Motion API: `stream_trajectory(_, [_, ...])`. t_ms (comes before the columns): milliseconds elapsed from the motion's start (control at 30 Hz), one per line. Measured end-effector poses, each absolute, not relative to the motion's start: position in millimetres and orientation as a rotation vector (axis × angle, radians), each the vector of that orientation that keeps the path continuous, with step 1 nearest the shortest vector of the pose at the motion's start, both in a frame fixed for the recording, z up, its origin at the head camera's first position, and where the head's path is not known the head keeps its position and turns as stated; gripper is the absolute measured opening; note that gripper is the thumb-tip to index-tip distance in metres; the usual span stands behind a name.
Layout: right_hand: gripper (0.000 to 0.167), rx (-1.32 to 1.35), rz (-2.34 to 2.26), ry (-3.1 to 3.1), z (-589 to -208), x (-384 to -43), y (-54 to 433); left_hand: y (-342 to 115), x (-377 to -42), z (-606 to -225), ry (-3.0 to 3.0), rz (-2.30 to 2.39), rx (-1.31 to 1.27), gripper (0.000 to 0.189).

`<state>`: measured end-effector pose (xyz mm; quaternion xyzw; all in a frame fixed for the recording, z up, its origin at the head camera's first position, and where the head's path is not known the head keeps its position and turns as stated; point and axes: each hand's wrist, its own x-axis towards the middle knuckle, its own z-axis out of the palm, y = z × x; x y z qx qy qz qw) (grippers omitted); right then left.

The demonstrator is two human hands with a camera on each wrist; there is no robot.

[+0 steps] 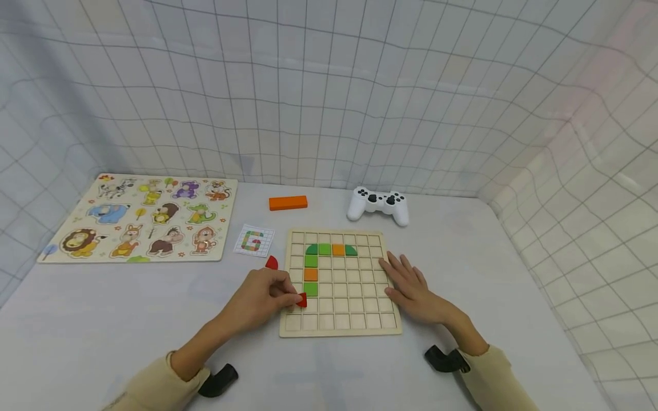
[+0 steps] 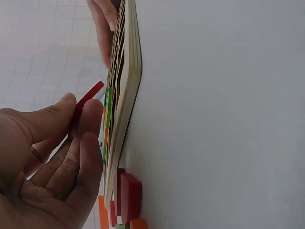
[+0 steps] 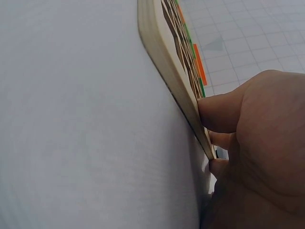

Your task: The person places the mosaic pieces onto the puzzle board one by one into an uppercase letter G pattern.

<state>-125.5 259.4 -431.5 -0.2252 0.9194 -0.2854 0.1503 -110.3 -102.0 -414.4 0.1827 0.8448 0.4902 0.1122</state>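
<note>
Pinching a red tile [image 1: 302, 299] between thumb and forefinger, a person's left hand [image 1: 259, 297] reaches in from the lower left, wrist bent slightly and other fingers loosely curled, over the near left part of a wooden grid board [image 1: 339, 330]. The left grip is closed down to the tile's thickness; the piece sits tilted just below a green square [image 1: 311, 289], and whether it touches the board cannot be told. Opposite, the right hand [image 1: 416, 294] lies palm down with its grip spread wide, thumb and fingertips touching the board's right edge and nothing grasped. The board lies flat on a white counter [image 1: 329, 377], set with a row and a column of green and orange pieces meeting at a dark green rounded corner [image 1: 312, 249]. Loose red pieces [image 2: 131, 198] rest beside the board's left edge, seen from the left wrist. Beyond the left hand lie a small pattern card [image 1: 254, 240] and an animal puzzle [image 1: 146, 220]; behind the board are an orange block [image 1: 288, 203] and a white game controller [image 1: 378, 204].
</note>
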Motion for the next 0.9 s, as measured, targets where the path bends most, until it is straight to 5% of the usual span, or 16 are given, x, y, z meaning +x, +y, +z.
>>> stream_trajectory(900, [0.062,-0.672,-0.821,2.645,-432.2,-125.8,261.5,-61.6,-105.9,-400.1,2.819,0.904,0.574,0.008])
